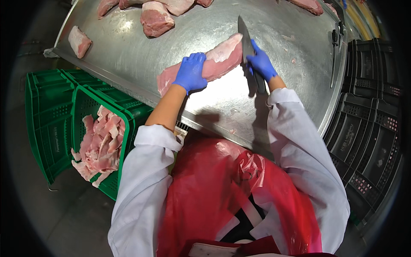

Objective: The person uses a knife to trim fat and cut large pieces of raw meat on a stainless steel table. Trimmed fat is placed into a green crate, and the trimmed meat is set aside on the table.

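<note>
"Two blue-gloved hands, then. What is the left one doing?"
"The left hand (191,73), at the frame's centre, lies pressed over a long slab of raw pink meat (223,60), fingers together. I can't tell whether its thumb grips underneath."
"And the right?"
"The right hand (262,64), just right of centre, is closed around a knife (245,40), blade pointing to the top of the frame, at the slab's right end. I can't tell if the edge touches."
"Where's the slab?"
"Upper centre of the frame, slanting up to the right, flat on the steel desk (295,47)."
"What else is on there?"
"A small meat chunk (79,42) at upper left, larger meat pieces (156,21) along the top, and a sharpening steel (333,60) at upper right."
"Beyond the desk?"
"A green crate (127,141) of pale meat trimmings (102,141) at left, black crates (359,132) at right, and a red apron (201,197) at bottom centre."
</note>
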A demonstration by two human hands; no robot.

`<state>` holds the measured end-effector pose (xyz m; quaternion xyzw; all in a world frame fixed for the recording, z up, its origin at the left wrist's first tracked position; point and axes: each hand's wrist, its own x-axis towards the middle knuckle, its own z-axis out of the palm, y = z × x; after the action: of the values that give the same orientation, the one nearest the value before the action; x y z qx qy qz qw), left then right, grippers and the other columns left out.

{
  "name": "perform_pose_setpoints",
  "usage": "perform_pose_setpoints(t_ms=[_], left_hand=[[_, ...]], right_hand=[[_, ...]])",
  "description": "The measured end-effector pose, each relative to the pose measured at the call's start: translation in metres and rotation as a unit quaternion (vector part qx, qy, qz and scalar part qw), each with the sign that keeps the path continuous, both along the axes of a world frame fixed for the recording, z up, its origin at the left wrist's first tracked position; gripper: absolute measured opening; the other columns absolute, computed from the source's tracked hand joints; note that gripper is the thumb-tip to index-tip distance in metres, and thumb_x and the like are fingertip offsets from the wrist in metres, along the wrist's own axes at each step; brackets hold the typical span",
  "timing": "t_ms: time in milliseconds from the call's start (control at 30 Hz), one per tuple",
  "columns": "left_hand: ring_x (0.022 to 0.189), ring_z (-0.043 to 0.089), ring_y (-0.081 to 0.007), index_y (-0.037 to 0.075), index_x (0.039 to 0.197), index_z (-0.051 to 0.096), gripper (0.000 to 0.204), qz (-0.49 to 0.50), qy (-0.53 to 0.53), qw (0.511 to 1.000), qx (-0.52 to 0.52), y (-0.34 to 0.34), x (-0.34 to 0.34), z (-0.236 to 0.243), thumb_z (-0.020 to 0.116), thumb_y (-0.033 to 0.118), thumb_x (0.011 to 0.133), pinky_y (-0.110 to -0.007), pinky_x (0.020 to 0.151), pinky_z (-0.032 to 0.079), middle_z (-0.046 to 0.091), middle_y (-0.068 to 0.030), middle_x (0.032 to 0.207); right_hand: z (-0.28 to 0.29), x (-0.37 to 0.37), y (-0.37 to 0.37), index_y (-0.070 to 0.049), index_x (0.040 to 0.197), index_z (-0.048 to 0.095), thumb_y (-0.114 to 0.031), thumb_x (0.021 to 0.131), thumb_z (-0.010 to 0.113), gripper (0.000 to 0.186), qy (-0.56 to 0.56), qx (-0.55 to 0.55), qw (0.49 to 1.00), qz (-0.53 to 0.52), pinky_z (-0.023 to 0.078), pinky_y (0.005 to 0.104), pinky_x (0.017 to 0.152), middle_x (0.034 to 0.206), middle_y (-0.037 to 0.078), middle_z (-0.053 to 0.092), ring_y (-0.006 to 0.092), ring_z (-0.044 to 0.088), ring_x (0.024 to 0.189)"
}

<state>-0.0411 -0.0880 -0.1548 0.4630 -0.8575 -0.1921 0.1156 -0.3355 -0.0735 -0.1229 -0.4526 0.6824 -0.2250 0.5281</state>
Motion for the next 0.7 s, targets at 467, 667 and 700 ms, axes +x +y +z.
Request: perform_pose_setpoints(t_ms=[467,667,700], left_hand=[[0.110,0.054,-0.0402,0.003,0.119,0.051,0.068,-0.017,0.011,1.000,0.001,0.030,0.004,0.000,0.081,0.033,0.066,-0.049,0.096,0.043,0.057,-0.0207,0.114],[0.100,0.062,-0.0398,0.001,0.103,0.064,0.052,-0.038,-0.046,0.998,0.001,0.008,-0.114,0.045,0.076,0.042,0.074,-0.047,0.089,0.050,0.065,-0.0222,0.104],[0.098,0.064,-0.0391,0.001,0.102,0.068,0.048,-0.041,0.007,0.999,-0.020,0.006,-0.146,0.037,0.074,0.041,0.075,-0.046,0.089,0.051,0.068,-0.0220,0.103]], right_hand=[[0.069,-0.041,0.210,-0.022,0.160,0.023,0.003,0.090,0.055,0.082,-0.163,0.131,0.978,0.004,0.045,0.0241,0.047,0.078,0.006,0.064,0.0093,0.055,0.054],[0.041,-0.108,0.214,-0.019,0.161,0.017,0.008,0.090,0.050,0.083,-0.118,-0.076,0.972,-0.190,0.044,0.0233,0.045,0.084,0.007,0.063,0.0092,0.053,0.052],[0.033,-0.110,0.203,-0.019,0.161,0.015,0.007,0.091,0.050,0.083,-0.115,-0.099,0.967,-0.204,0.044,0.0235,0.044,0.078,0.005,0.062,0.0089,0.053,0.051]])
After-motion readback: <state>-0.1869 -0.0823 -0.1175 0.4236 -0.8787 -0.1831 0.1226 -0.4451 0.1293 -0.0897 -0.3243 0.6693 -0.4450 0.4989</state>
